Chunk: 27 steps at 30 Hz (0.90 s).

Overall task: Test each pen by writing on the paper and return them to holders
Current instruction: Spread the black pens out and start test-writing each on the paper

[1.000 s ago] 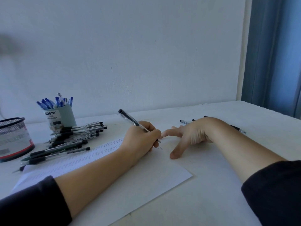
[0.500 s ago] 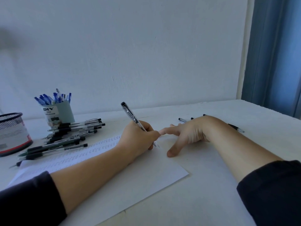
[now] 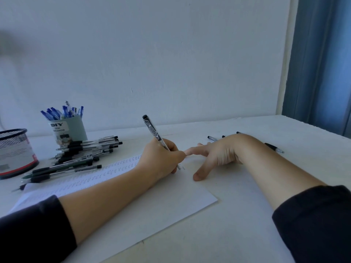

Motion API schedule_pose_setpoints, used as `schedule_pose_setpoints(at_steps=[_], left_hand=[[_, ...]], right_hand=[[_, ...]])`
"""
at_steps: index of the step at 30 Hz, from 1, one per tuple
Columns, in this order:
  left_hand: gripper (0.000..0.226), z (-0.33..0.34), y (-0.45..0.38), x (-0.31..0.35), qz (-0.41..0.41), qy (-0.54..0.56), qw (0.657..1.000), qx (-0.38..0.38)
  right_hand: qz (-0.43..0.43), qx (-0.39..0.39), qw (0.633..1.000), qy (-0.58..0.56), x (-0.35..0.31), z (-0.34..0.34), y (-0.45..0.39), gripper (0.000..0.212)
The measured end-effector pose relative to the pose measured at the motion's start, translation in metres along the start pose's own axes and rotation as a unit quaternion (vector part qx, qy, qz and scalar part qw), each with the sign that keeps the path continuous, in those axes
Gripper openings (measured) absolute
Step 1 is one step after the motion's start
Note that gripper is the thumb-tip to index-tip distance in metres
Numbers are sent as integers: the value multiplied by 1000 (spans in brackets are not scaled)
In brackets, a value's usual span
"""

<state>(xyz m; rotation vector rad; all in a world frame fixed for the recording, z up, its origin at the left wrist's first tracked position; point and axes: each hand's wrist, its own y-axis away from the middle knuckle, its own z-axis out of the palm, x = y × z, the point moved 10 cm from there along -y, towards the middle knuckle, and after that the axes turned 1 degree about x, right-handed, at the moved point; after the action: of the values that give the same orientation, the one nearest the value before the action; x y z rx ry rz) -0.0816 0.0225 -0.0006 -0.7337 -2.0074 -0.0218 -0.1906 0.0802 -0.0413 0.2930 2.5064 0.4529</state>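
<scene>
My left hand (image 3: 161, 158) grips a clear pen with a black cap end (image 3: 152, 130), its tip down on the white paper (image 3: 152, 204) beside a small mark. Rows of small written marks cover the paper's left part. My right hand (image 3: 218, 152) lies flat on the paper's far corner, fingers spread, thumb pressed down, holding nothing. A pile of black pens (image 3: 79, 154) lies left of the paper. A pale cup holder (image 3: 67, 130) full of blue pens stands behind the pile. A black mesh holder (image 3: 14, 152) stands at the far left.
A few black pens (image 3: 274, 148) lie on the white table (image 3: 247, 234) behind my right hand. A white wall rises at the back, and a blue curtain (image 3: 321, 63) hangs at the right. My dark sleeves fill both lower corners.
The pen in my left hand has tilted more upright while its tip stays on the paper. My right hand has kept its place. The view has shifted slightly.
</scene>
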Motion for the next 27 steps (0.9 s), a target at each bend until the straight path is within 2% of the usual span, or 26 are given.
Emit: schedule_pose_setpoints(at_steps=[27], left_hand=[[26, 2, 1, 3, 25, -1, 1000, -10]], right_hand=[[1, -7, 999, -46, -3, 3, 3, 74]])
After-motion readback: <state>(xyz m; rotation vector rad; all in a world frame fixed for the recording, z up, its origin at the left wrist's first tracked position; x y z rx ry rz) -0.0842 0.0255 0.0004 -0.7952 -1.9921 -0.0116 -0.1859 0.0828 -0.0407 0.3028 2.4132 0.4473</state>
